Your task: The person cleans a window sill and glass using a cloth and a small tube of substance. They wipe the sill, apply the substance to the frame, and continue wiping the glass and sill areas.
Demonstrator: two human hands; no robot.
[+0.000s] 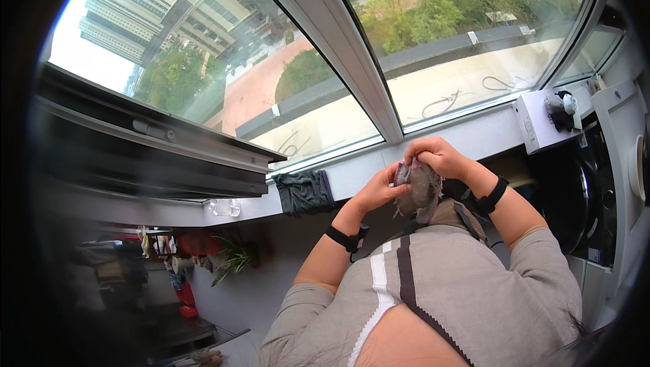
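Note:
My left hand [381, 188] and my right hand [437, 158] hold one worn grey cloth [420, 189] between them, in front of my body. Its rim is frayed, with pink threads. My left thumb lies across the cloth's near face, while my right fingers pinch its upper edge. What lies inside or behind the cloth is hidden. Just beyond my hands runs a white windowsill [358, 174]. A dark folded cloth [303, 192] hangs over the sill's edge, left of my left hand.
A clear glass container [225, 207] stands on the sill below the opened window sash [167, 138]. At right, a white box [548, 126] carries crumpled black and pale fabric [560, 109]. A black front-loading washing machine [563, 204] stands below. A potted plant [236, 259] is at lower left.

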